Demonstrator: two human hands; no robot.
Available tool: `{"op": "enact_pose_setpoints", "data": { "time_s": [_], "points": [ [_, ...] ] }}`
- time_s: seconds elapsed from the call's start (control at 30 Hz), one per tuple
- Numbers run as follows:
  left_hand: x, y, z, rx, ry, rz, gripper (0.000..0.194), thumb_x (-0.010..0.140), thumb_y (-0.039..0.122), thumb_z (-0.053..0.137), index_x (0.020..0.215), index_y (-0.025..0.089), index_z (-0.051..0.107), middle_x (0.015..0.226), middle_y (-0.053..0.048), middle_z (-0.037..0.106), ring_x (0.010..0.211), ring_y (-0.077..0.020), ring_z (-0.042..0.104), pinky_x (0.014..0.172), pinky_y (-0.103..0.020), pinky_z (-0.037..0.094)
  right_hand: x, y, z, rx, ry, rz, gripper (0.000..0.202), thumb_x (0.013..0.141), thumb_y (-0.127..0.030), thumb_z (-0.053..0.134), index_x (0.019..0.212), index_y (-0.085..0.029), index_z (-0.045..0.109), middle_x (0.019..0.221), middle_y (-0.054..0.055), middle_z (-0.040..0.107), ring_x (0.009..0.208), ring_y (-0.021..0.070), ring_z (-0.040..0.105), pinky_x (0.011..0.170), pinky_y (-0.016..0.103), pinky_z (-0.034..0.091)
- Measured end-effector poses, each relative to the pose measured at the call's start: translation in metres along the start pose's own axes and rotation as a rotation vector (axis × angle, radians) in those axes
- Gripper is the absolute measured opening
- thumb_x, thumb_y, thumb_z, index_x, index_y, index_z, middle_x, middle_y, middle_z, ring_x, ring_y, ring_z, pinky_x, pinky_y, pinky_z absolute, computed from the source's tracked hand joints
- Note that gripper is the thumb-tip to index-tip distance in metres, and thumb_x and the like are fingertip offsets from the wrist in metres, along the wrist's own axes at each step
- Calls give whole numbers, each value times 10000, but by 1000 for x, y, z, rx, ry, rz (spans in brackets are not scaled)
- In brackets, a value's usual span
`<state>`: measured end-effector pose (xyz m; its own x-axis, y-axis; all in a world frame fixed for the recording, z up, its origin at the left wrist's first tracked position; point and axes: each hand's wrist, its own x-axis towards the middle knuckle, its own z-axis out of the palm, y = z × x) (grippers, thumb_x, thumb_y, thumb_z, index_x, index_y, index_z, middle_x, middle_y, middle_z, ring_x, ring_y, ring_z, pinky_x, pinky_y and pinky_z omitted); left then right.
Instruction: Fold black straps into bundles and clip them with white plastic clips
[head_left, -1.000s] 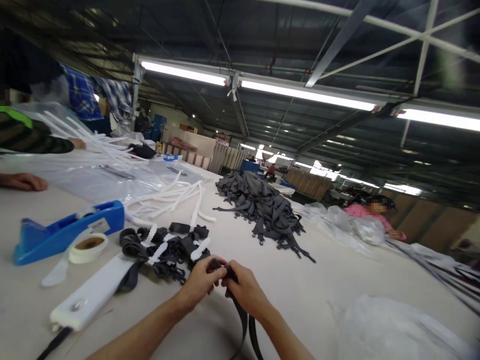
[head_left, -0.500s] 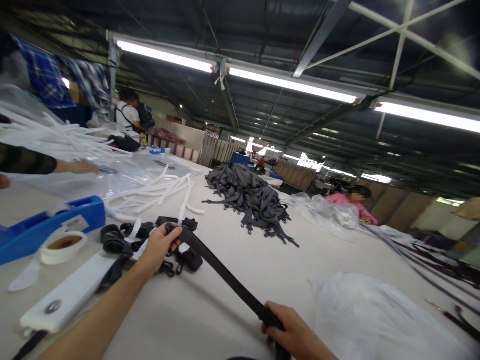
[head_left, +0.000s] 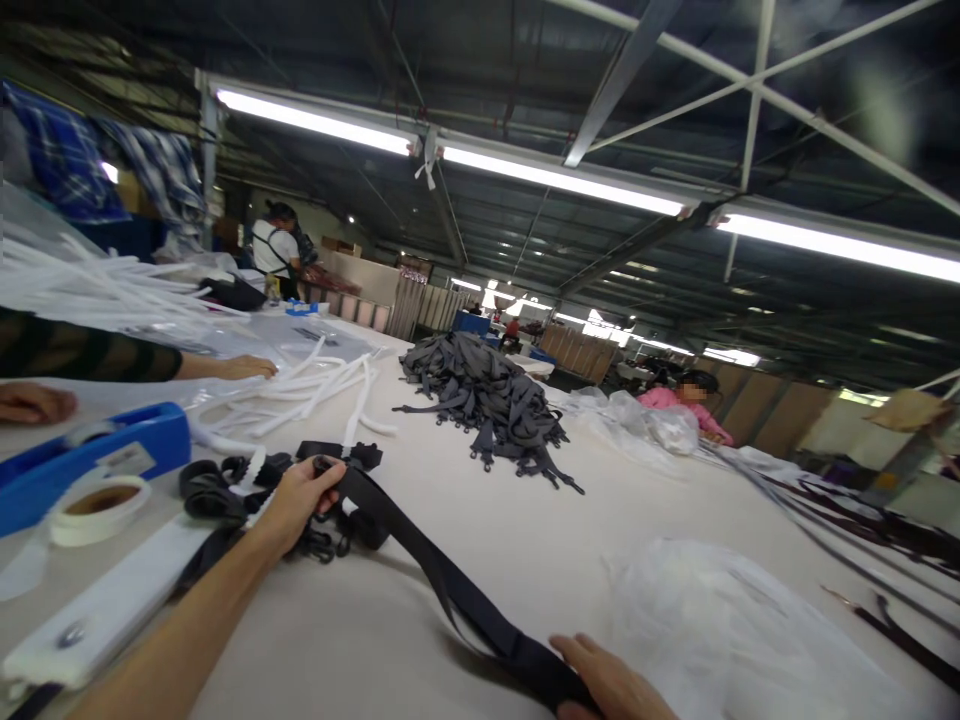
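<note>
A long black strap (head_left: 442,585) runs across the pale table (head_left: 420,650) between my two hands. My left hand (head_left: 296,500) grips its far end, right beside a small heap of black straps with white toothed clips (head_left: 247,480). My right hand (head_left: 611,685) lies flat on the strap's near end at the bottom edge, fingers stretched out over it. The strap sags a little in the middle.
A blue tape dispenser (head_left: 82,470), a roll of tape (head_left: 94,505) and a white block (head_left: 105,600) lie at the left. White strips (head_left: 300,385), a pile of grey straps (head_left: 487,395) and clear plastic bags (head_left: 720,630) lie further out. Another person's hands (head_left: 240,367) rest at the left; other people work beyond.
My hands, first close together on the strap, have drawn apart along it. The right hand has gone from a closed grip to lying flat, and the strap has slackened.
</note>
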<state>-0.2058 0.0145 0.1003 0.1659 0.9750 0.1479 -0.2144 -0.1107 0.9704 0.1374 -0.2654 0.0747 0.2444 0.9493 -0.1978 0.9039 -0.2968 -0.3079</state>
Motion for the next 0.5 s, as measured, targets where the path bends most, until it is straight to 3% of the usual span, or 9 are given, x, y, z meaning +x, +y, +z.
{"op": "enact_pose_setpoints", "data": {
  "time_s": [0.07,0.2,0.33,0.37,0.43,0.5],
  "points": [
    [-2,-1,2,17,-23,10,601,506,602,781,801,117,584,475,26,533,401,-71,397,377,-156,268,7,-26,-8,-35,11,-49,707,821,-369,476,1467,-136,309,1539,122,318,1431,269,290,1193,402,276],
    [-3,0,1,17,-48,45,553,549,584,775,809,131,594,483,31,522,405,-82,399,382,-166,271,32,-94,-23,-15,64,-188,829,822,-414,504,1501,-116,134,1570,127,244,1450,272,239,1207,441,231],
    [-6,2,0,7,-127,67,505,607,558,767,843,142,605,498,38,509,397,-82,393,388,-173,250,74,-150,-18,141,63,-243,1052,757,-467,614,1489,-58,-22,1584,189,149,1463,293,180,1203,458,207],
    [-7,2,0,4,-157,70,496,621,554,761,851,143,605,498,41,503,397,-80,390,390,-172,244,86,-160,-14,174,58,-254,1081,746,-455,628,1485,-53,-49,1573,204,181,1451,299,215,1188,459,232],
    [-8,2,-2,-6,-213,70,484,636,548,755,858,146,604,501,45,493,403,-77,390,394,-171,245,106,-173,-6,193,45,-266,1062,718,-384,655,1494,-49,12,1477,231,384,1352,324,388,1109,460,334],
    [-7,2,-6,-25,-238,71,478,643,549,749,861,150,600,504,49,485,407,-75,388,396,-172,253,121,-173,1,170,19,-273,822,700,-303,644,1431,-71,347,1222,184,622,1119,310,570,946,411,438]
  ]
}}
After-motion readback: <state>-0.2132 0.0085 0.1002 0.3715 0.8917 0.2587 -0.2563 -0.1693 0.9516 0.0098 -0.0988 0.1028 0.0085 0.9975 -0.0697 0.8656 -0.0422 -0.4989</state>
